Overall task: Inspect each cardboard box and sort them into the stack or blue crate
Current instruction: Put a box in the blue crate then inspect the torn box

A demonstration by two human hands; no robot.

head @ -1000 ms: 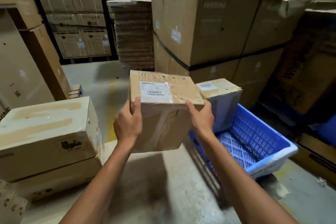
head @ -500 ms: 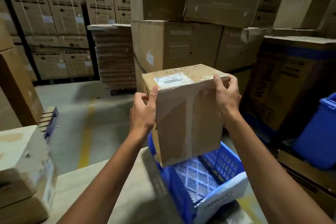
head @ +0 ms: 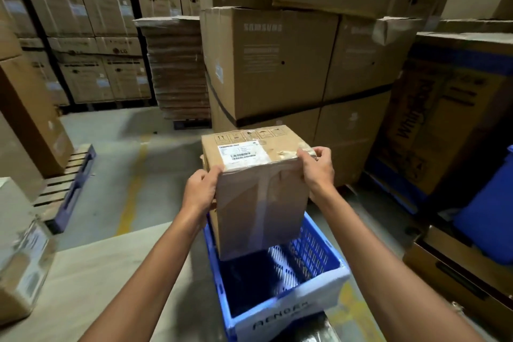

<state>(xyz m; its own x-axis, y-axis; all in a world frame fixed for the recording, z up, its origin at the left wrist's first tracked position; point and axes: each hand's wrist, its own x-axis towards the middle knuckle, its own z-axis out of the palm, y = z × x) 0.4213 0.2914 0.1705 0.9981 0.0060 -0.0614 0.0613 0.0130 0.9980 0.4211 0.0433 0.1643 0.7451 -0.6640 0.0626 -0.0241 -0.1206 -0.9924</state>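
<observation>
I hold a taped cardboard box (head: 258,189) with a white shipping label on its top face, upright over the far end of the blue crate (head: 280,302). My left hand (head: 201,193) grips its near left edge, and my right hand (head: 316,168) grips its upper right corner. The box's bottom hangs just inside the crate's opening. Behind it a sliver of another cardboard box (head: 204,159) shows at the crate's far side. The stack of boxes (head: 19,255) stands blurred at the left edge.
The crate sits on the floor beside a pale flat surface (head: 91,286). Large strapped cartons (head: 277,64) rise right behind the crate. A printed carton (head: 444,108) and a blue bin (head: 488,219) stand at the right, a low pallet (head: 69,183) at the left.
Over the last second the view swung right from the stack to the crate. Both hands carried the box along and brought it lower over the crate, its bottom now at the opening.
</observation>
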